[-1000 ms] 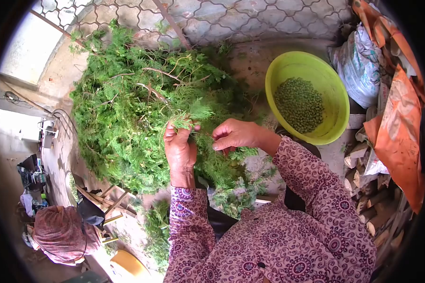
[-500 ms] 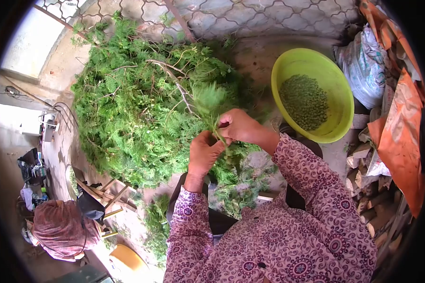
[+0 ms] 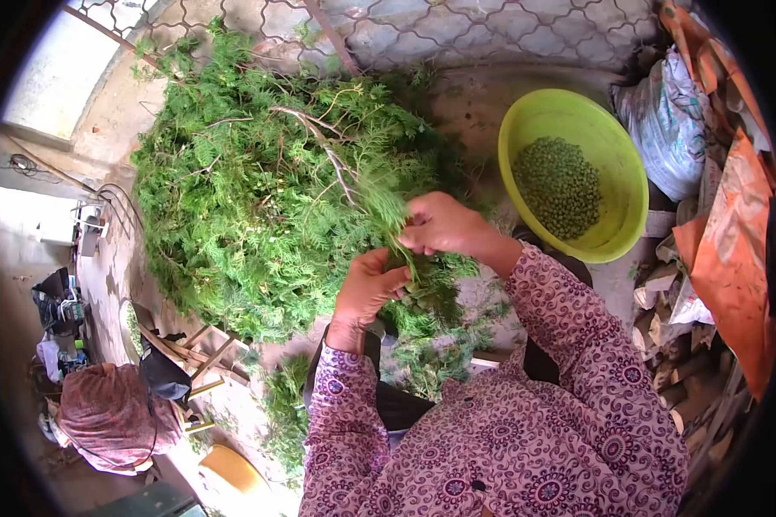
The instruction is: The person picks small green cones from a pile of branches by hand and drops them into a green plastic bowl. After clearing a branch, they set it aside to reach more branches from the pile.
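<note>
A feathery green sprig, conifer-like, is held between my two hands above the near edge of a large heap of similar branches. My left hand is closed around its lower part, thumb on top. Just above, my right hand pinches the sprig between thumb and fingers. Whether small round pieces hang on the stem is hidden by the fingers. To the right of my right hand stands a yellow-green tub with many small round green pieces in its bottom.
Loose sprigs lie on the floor near my legs. White sacks, an orange sheet and cut logs line the right side. A metal lattice runs along the back. Cloth-covered items and a yellow container stand lower left.
My right hand has shifted slightly right and down along the sprig. My left hand has turned and moved slightly lower. The sprig's tip has swung downward.
</note>
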The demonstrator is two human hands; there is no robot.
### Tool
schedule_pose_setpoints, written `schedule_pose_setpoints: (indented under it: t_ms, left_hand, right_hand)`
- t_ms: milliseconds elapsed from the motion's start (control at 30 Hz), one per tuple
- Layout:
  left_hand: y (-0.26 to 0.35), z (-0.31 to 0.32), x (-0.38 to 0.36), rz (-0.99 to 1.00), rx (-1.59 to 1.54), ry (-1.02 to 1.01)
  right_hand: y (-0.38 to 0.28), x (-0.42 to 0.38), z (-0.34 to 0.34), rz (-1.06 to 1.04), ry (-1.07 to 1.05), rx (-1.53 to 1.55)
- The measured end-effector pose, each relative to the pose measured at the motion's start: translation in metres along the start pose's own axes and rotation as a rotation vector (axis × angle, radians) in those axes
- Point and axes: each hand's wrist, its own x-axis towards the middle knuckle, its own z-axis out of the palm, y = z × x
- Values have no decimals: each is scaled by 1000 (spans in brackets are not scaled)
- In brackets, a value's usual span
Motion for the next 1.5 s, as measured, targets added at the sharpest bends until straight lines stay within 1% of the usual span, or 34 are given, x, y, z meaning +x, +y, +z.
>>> schedule_pose_setpoints:
  t_ms: [33,67,100,167,233,300,367,433,467,500,567,600,667,700,767,800,867,900,967,1000,1033,1067,1100,1133,1167,1233,1300,1333,1400,1433,1500]
  left_hand:
    - [-3,-3,1,-3,-102,1]
    - [-5,-4,1,-6,-203,3]
    - [-5,-4,2,-5,-202,3]
    - [-5,-2,5,-5,-362,60]
    - [-5,-1,8,-8,-378,63]
    - [-5,0,11,-16,-388,67]
    - [-7,0,14,26,-399,69]
    - [-15,-4,19,6,-411,71]
    - [-17,-5,21,-13,-424,73]
    - [-19,-5,22,-13,-424,72]
    - [-10,1,20,-43,-284,116]
    - [-10,4,20,-44,-283,114]
    - [-10,10,20,12,-289,160]
    - [-9,11,20,12,-288,158]
    - [-6,10,19,39,-280,149]
    - [-4,9,19,39,-281,151]
    - [-3,6,16,-40,-310,69]
    - [-7,6,17,-48,-313,70]
    - [-9,7,19,23,-427,60]
    - [-5,5,18,9,-470,-22]
    - [-2,5,18,17,-470,-20]
    - [0,4,16,14,-549,27]
    - [1,5,15,5,-628,72]
    - [6,3,15,29,-590,27]
    - [8,3,14,28,-592,24]
    - [9,3,14,36,-582,102]
    - [3,1,15,41,-588,76]
    - [1,3,16,41,-577,88]
    - [3,4,17,9,-562,85]
    - [2,5,18,8,-562,84]
    - [-2,8,20,71,-554,108]
  right_hand:
    - [-1,-1,-4,-4,21,133]
    - [-3,-3,-9,-25,43,151]
    - [-4,-6,-12,-27,43,151]
    - [-5,-11,-19,-147,14,132]
    - [-4,-16,-18,-117,-24,116]
    - [4,-16,-11,-205,-113,37]
    - [2,-21,-4,-225,-131,-8]
    - [6,-23,2,-247,-113,-111]
    - [10,-22,4,-299,-53,-173]
    - [10,-23,4,-299,-52,-173]
    - [10,-23,4,-306,42,-301]
    - [12,-22,4,-305,44,-301]
    - [15,-20,4,-207,42,-327]
    - [15,-21,4,-207,44,-327]
    - [12,-21,5,-115,27,-339]
    - [11,-20,4,-115,25,-340]
    - [10,-21,4,-264,33,-580]
    - [12,-21,5,-257,30,-576]
    - [13,-21,5,-157,-48,-188]
    - [10,-23,2,-160,-49,-192]
    - [4,-26,-2,-75,-174,133]
    - [-2,-29,-5,12,-297,460]
    - [-6,-30,-7,8,-296,459]
    - [-9,-31,-10,-56,-205,504]
    - [-13,-32,-14,-119,-114,546]
    - [-16,-34,-21,-125,-124,510]
    - [-6,-32,-22,-69,-150,350]
    - [-3,-31,-19,-65,-154,354]
    - [0,-28,-12,-52,-173,77]
    - [2,-28,-9,-52,-172,78]
    - [4,-27,-3,-139,-138,25]
